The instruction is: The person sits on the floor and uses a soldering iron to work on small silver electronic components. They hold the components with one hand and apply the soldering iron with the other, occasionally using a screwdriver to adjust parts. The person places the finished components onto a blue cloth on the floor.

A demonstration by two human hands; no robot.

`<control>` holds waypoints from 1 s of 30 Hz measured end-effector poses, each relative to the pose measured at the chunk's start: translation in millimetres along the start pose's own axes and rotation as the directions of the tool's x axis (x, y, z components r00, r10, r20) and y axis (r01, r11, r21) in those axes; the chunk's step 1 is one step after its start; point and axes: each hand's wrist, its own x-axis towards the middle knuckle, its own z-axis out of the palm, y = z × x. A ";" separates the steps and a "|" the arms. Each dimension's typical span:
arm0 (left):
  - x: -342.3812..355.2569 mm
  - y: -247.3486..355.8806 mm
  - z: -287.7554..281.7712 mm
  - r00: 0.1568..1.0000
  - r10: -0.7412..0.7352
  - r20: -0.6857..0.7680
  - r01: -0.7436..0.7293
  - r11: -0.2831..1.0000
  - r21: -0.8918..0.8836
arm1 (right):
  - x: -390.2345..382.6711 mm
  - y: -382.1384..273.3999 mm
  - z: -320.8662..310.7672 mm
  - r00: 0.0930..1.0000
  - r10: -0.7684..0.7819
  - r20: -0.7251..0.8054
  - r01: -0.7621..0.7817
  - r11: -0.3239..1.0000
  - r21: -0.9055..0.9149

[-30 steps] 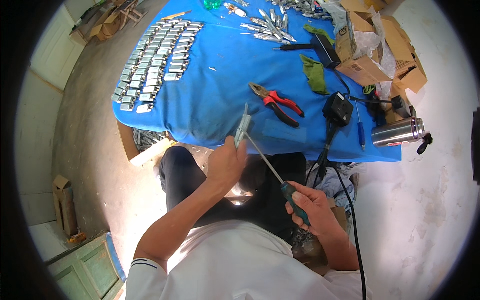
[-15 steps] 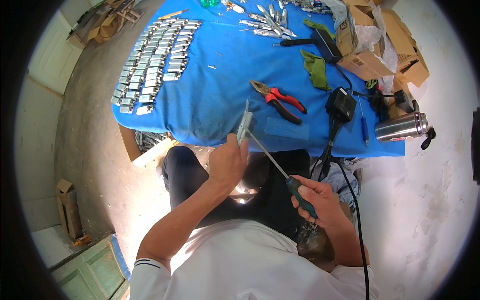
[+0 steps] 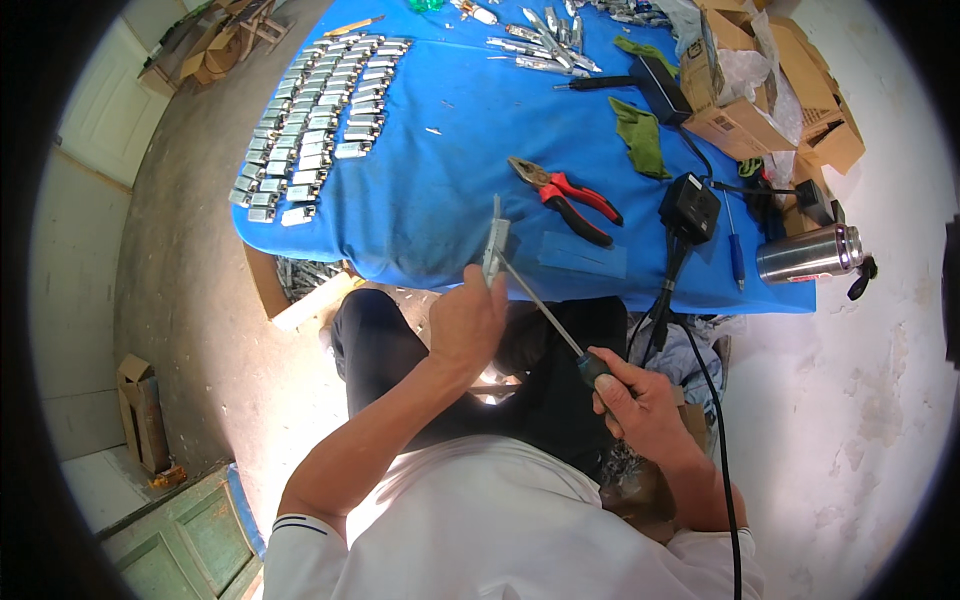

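My left hand (image 3: 466,325) is closed around the lower end of a slim silvery metal part (image 3: 495,243), with a thin rod sticking up from its far end. I hold it tilted up at the table's near edge, above my lap. My right hand (image 3: 643,405) grips the dark green handle of a screwdriver (image 3: 545,314). Its long shaft slants up to the left, and the tip meets the side of the metal part; whether it sits in a slot is too small to tell. Beyond them lie pliers (image 3: 567,198) with red and black handles.
The blue-covered table (image 3: 430,190) bears rows of small metal parts (image 3: 315,130) at left and a loose pile of slim parts (image 3: 545,42) at the back. Rightward are a black power adapter (image 3: 690,208), a blue-handled screwdriver (image 3: 737,262), a steel flask (image 3: 810,254) and a cardboard box (image 3: 735,125).
My right hand's fingers have shifted on the screwdriver handle and now cover more of it. The screwdriver tip stays at the metal part. The whole view has moved slightly.
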 end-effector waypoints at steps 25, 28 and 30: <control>6.7 1.2 -12.2 0.995 -0.001 0.095 0.002 1.000 -0.007 | 11.2 -2.7 -12.6 0.994 -0.109 -0.004 0.105 0.965 -0.240; 9.2 4.3 -17.2 0.994 0.007 0.105 -0.006 1.000 -0.006 | 11.9 9.9 4.8 0.875 -0.482 -0.057 0.369 0.738 -0.565; 8.6 2.2 -16.1 0.993 0.016 0.114 -0.018 1.000 0.011 | 10.4 21.2 9.2 0.843 -0.535 -0.062 0.357 0.642 -0.679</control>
